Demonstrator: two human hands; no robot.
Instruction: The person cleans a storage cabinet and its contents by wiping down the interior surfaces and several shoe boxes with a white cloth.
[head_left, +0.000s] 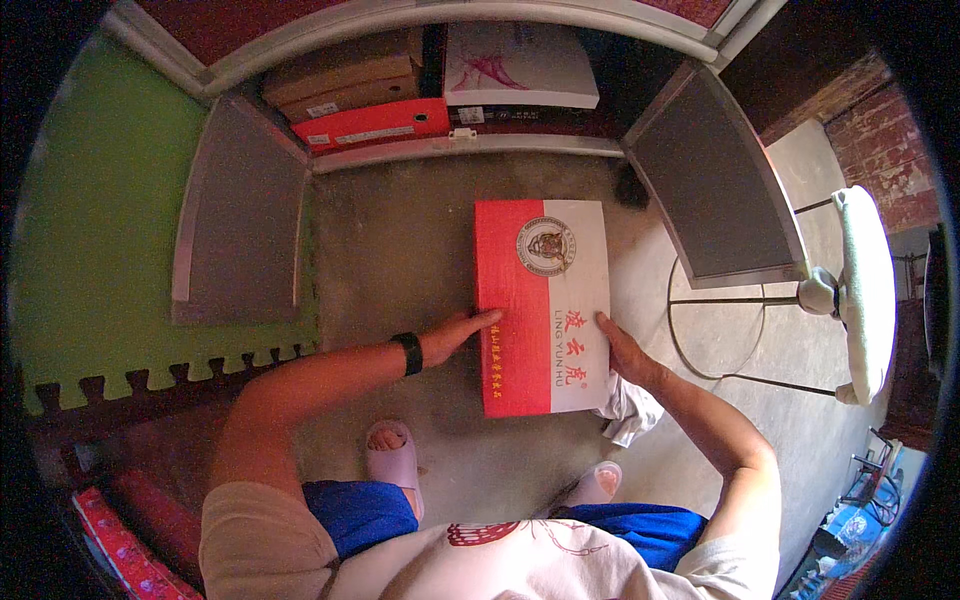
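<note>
A red and white cardboard shoebox with a round animal-head emblem and printed writing is held level above the floor. My left hand grips its left long side, thumb on the red part of the lid. On the opposite side, my right hand has its thumb at the white edge. The fingers of both hands are mostly hidden by the box. Beneath its lower right corner, a pale crumpled cloth shows partly. Whether the lid is fully closed cannot be told from above.
Ahead is a low cabinet with its left door and right door swung out. Inside sit a brown box, a red box and a white box. A round-seated stool lies tipped over at right; a green foam mat lies left.
</note>
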